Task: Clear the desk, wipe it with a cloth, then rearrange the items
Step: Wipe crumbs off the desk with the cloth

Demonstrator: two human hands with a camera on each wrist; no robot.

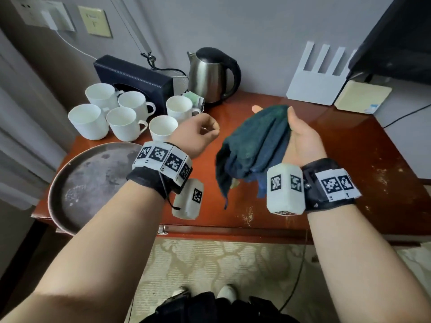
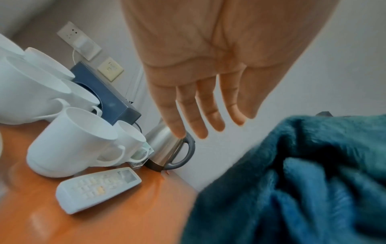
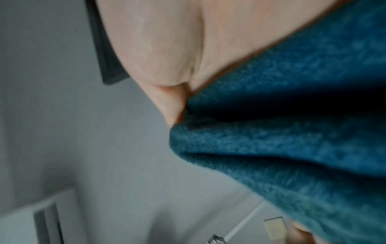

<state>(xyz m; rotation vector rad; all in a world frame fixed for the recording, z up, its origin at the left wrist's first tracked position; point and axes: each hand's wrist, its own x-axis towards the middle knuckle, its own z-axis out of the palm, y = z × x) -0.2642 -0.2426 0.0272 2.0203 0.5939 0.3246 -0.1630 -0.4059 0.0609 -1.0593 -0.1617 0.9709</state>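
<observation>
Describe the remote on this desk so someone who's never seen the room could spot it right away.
Start at the steel kettle against the back wall of the reddish desk. Just in front of it stands a cluster of white mugs. The remote lies flat on the desk before them: the only slim, white, buttoned slab, with a small screen.

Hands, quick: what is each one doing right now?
Left hand: open, fingers straight, holding nothing.
Right hand: holding the dark teal cloth.

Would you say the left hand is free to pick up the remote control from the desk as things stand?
Probably yes: the left hand is open and empty, and the remote control lies uncovered on the desk, just in front of the cups.
</observation>
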